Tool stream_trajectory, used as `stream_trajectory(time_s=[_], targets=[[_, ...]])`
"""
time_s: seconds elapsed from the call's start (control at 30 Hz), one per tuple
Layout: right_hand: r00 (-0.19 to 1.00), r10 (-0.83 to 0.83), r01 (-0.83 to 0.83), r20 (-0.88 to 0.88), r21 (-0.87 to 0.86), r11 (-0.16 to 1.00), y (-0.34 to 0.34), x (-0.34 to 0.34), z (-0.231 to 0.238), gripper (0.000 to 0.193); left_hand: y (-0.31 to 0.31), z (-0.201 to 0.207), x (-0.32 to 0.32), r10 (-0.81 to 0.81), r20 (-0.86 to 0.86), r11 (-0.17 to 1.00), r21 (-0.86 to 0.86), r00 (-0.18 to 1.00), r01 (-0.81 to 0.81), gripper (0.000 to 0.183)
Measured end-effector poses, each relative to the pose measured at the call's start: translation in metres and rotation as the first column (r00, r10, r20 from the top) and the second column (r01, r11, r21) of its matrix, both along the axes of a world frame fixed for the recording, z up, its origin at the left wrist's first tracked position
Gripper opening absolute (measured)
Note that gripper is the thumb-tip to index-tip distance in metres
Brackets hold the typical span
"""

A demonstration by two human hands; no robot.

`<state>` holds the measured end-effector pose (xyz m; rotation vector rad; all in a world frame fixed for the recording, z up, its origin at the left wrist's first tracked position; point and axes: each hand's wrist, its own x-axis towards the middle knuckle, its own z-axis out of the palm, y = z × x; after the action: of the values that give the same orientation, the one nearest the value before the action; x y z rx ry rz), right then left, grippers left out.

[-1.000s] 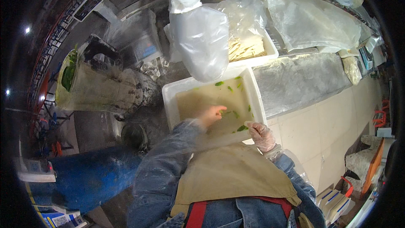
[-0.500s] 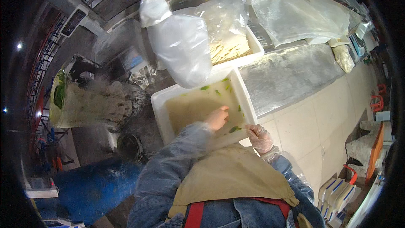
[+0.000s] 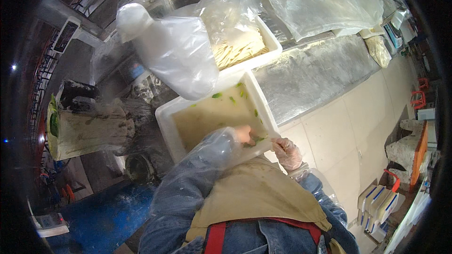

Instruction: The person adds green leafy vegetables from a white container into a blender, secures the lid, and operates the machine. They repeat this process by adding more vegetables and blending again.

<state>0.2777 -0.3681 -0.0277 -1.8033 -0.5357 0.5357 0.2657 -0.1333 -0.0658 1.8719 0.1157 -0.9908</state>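
Note:
A white rectangular tub [image 3: 265,101] holds cloudy, pale liquid with several bits of green leaf [image 3: 232,99] floating in it. My left hand [image 3: 242,134] reaches over the tub's near side, its fingers angled down to the liquid beside a green leaf piece [image 3: 259,139]. Blur and the liquid hide its fingertips, so I cannot see whether they hold anything. In a clear plastic glove, my right hand [image 3: 286,153] is closed on the tub's near right corner.
Behind the tub, a plastic-covered white tray [image 3: 275,47] holds pale strips of dough or noodles [image 3: 241,49]. A large plastic bag [image 3: 176,49] overhangs the tub's far left corner. At left stands a dusty machine [image 3: 94,124]; a metal worktop [image 3: 315,73] extends right.
My left hand has moved down toward the tub's near right corner and the leaf there. My right hand keeps its hold. The whole view has shifted slightly.

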Motion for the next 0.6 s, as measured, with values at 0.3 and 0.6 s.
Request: stream_trajectory(time_s=[0.3,0.6], targets=[[0.998,-0.065,0.066,0.025,-0.068,0.995,0.005,0.013,0.019,0.014,0.048,0.107,-0.021,0.216,0.276,0.976,-0.056,0.937,-0.208,0.029],[0.99,0.094,-0.088,0.102,-0.071,0.994,0.033,0.024,0.013,0.018,0.064,0.128,-0.075,0.555,0.73,0.773,-0.275,0.4,-0.571,0.013]])
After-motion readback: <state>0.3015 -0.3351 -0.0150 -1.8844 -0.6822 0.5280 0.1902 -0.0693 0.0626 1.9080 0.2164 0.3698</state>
